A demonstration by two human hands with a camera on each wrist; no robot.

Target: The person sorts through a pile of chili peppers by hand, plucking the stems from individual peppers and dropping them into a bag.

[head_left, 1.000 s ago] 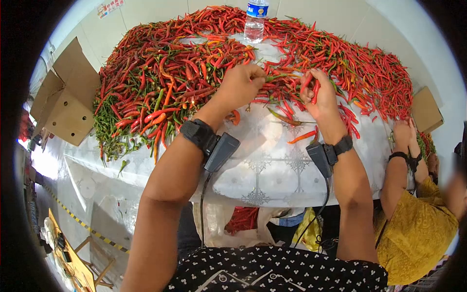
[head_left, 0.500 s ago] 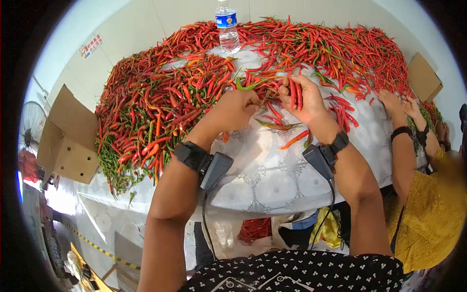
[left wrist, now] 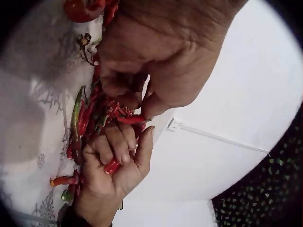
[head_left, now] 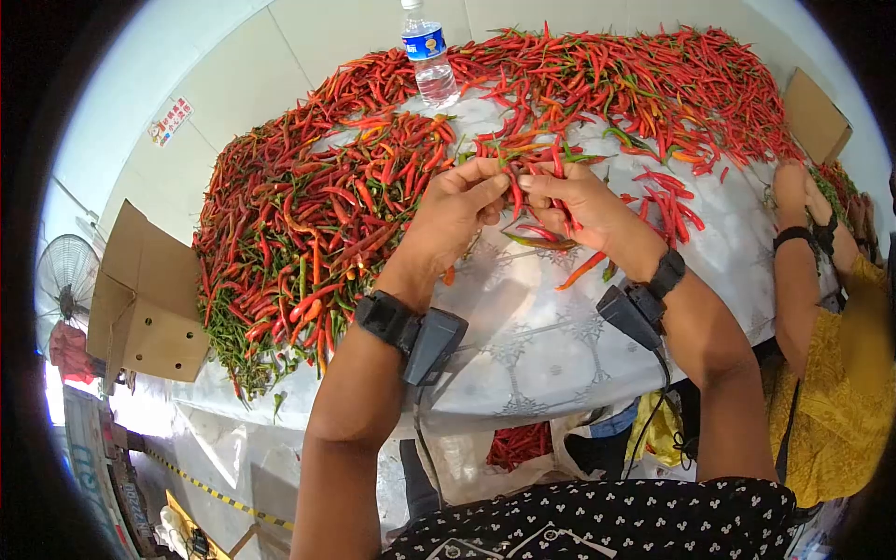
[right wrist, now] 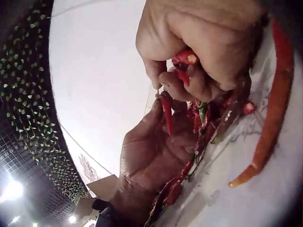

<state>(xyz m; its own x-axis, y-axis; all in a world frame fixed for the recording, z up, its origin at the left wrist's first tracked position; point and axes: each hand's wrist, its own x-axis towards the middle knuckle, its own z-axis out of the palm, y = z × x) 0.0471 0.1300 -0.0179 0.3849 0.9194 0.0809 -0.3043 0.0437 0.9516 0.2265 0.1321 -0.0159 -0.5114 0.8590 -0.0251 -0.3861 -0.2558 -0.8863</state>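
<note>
In the head view my left hand (head_left: 450, 213) and right hand (head_left: 597, 213) meet at the fingertips over the near edge of a chili pile (head_left: 345, 201). Between left thumb and fingers is pinched a small red chili pepper (right wrist: 166, 113), its stem end at the right thumb and forefinger in the right wrist view. My right hand's curled fingers also hold red chili peppers (left wrist: 112, 166) against the palm, one showing a pale cut-looking end in the right wrist view. Below the hands lie a greenish-brown chili (head_left: 539, 243) and an orange one (head_left: 582, 271) on the patterned tablecloth (head_left: 523, 345).
A water bottle (head_left: 431, 61) stands behind the pile. Cardboard boxes (head_left: 154, 322) flank the table at left and right. Another person's hands (head_left: 793, 191) are at the right edge. Under the table edge, a bag with red chilies (head_left: 518, 446) sits near my lap.
My hands have come together, with the left now pinching a red chili at the right fingertips. The right hand has turned, its held chilies less exposed. The head view has shifted.
</note>
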